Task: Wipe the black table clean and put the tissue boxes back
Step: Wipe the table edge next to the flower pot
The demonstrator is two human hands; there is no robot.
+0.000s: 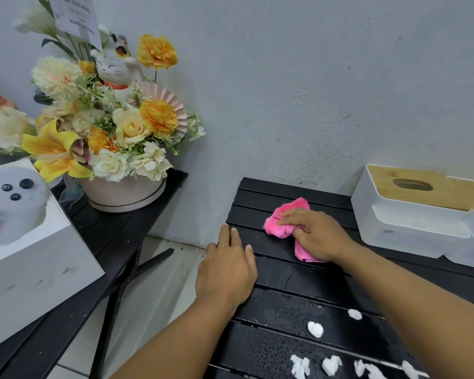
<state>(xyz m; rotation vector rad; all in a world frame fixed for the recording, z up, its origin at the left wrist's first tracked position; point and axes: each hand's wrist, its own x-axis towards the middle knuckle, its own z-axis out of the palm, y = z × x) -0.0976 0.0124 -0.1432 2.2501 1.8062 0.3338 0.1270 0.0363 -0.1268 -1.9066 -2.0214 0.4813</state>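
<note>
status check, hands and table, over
Right hand pressing pink cloth on black table. Left hand flat at table edge. Tissue boxes at far right. White scraps, water droplets near side.

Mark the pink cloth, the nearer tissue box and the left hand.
pink cloth [281, 214]: head view, its bare upper fold.
tissue box [411, 231]: head view, white front wall.
left hand [226, 272]: head view, back of hand.

Soft, even light fills the scene, bright enough, with no hard shadows; its source cannot be told. The wall [312, 77] reads a flat pale grey. Wet drops on the black table [285, 348] catch small glints. Wide-angle bending curves the edges, and the flowers [107, 119] look slightly soft, perhaps from compression.
</note>
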